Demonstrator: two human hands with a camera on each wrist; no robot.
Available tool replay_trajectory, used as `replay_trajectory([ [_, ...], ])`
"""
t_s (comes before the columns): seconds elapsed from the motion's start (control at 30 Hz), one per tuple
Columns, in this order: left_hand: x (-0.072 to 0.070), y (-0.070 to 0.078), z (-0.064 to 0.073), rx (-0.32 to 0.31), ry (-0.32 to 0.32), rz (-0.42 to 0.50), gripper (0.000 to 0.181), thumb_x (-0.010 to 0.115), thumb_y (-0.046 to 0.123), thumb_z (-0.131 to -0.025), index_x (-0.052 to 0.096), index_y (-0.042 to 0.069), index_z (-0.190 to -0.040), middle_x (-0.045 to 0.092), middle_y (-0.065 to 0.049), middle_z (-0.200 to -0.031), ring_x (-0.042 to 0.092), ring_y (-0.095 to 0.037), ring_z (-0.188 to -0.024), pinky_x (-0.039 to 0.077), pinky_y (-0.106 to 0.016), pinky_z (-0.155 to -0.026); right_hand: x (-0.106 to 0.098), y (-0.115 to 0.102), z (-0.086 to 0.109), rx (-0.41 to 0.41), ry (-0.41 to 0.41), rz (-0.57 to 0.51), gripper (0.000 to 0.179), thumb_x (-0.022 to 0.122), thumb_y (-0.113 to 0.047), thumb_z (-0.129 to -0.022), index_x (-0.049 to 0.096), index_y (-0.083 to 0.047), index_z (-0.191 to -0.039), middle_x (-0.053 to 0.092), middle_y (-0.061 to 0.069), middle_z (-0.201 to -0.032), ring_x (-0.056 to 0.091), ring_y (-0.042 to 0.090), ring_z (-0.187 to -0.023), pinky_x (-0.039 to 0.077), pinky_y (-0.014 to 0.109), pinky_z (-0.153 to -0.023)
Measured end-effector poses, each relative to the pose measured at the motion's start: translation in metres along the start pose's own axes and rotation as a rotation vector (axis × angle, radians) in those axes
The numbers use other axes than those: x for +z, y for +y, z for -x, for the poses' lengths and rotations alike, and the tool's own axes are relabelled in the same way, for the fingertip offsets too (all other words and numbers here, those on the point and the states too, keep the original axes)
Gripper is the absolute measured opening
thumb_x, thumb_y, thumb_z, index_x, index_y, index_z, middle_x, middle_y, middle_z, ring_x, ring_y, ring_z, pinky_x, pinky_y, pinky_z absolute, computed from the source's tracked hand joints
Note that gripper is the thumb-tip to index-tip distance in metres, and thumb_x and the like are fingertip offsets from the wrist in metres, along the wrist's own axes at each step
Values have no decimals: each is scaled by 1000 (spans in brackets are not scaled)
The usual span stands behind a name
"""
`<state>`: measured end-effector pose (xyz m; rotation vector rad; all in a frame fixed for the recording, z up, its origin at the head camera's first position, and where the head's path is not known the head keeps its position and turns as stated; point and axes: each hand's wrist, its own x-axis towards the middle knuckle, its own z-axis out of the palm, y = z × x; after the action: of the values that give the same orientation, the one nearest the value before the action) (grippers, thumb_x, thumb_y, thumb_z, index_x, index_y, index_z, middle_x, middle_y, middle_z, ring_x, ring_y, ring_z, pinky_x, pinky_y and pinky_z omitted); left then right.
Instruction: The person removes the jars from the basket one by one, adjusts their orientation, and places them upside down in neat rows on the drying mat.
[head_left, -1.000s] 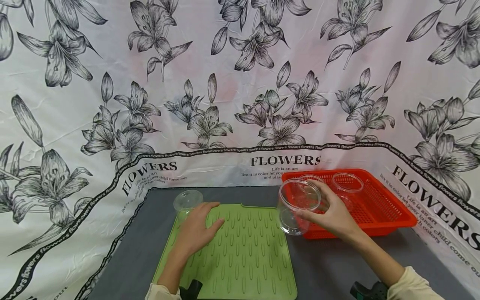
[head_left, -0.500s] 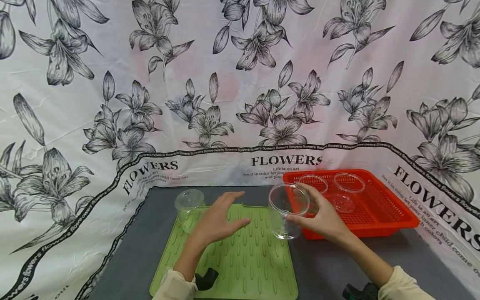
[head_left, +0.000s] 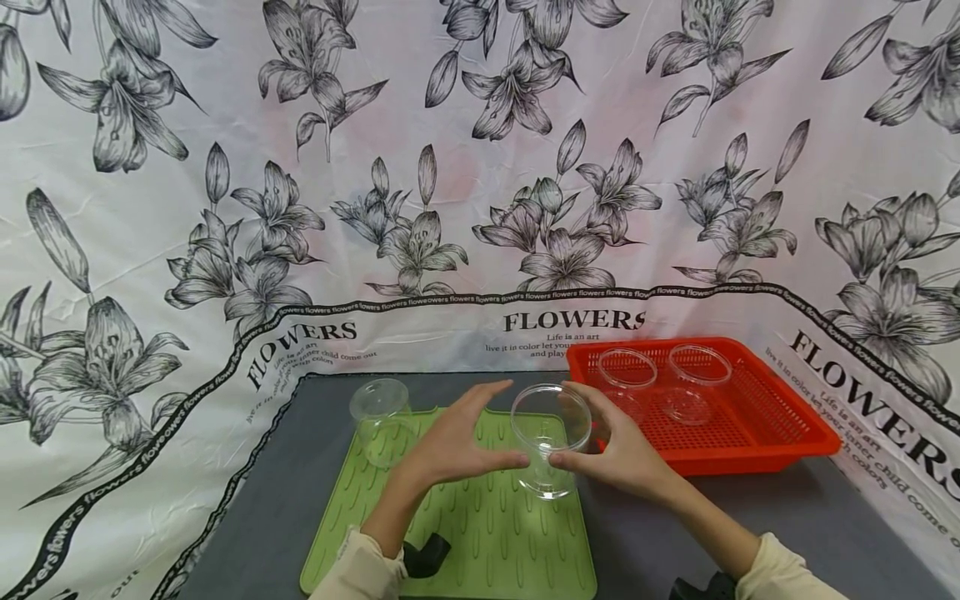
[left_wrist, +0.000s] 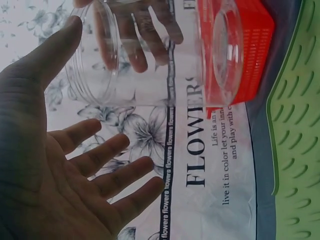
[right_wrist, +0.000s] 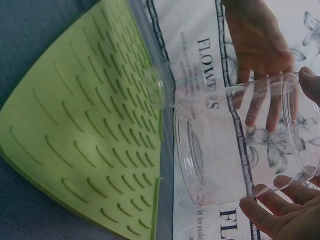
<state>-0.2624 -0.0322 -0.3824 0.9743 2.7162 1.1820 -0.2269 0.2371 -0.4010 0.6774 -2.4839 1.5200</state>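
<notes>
A clear, lidless plastic jar is held upright above the right part of the green ribbed mat. My right hand grips it near the rim, thumb in front and fingers around the far side. Facing it from the left, my left hand has its fingers spread and its thumb close to the rim; whether the thumb touches is hard to tell. In the left wrist view the jar lies between both hands. A second clear jar stands at the mat's far left corner, partly behind the left hand.
To the right, a red perforated basket contains two more clear jars, one on the left and one on the right. The dark grey table meets a flower-printed curtain at the back.
My right hand has carried the jar leftward from the basket's edge to over the mat. My left hand has moved right, away from the standing jar and up to the carried one.
</notes>
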Motion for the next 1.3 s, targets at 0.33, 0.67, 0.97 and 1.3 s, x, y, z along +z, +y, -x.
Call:
replay_trajectory([
  [0.33, 7, 2, -3, 42, -87, 110, 104, 88, 48, -76, 31, 29, -160, 40, -2, -161, 50, -25, -138, 52, -43, -106, 9, 2, -1, -67, -52, -4, 87, 87, -21, -82, 39, -20, -155, 54, 18, -149, 57, 40, -133, 52, 36, -102],
  [0.67, 10, 5, -3, 34, -126, 239, 104, 91, 37, -76, 30, 24, -159, 45, -4, -156, 56, -29, -132, 57, -37, -98, 10, 1, -1, -88, -76, -30, 91, 88, -19, -80, 37, -17, -156, 52, 18, -151, 54, 40, -135, 52, 37, -104],
  [0.97, 13, 2, -1, 26, -113, 306, 100, 90, 30, -78, 30, 26, -158, 47, -5, -155, 58, -37, -132, 60, -36, -94, 12, -3, 0, -71, -71, -24, 95, 89, -23, -79, 35, -22, -157, 51, 13, -153, 52, 36, -137, 47, 58, -107],
  [1.3, 16, -7, 0, 40, -82, 358, 99, 91, 25, -77, 31, 27, -157, 47, -6, -154, 57, -38, -133, 60, -31, -92, 10, 5, 5, -80, -38, 22, 98, 89, -22, -78, 33, -23, -159, 54, 13, -150, 60, 36, -130, 48, 59, -107],
])
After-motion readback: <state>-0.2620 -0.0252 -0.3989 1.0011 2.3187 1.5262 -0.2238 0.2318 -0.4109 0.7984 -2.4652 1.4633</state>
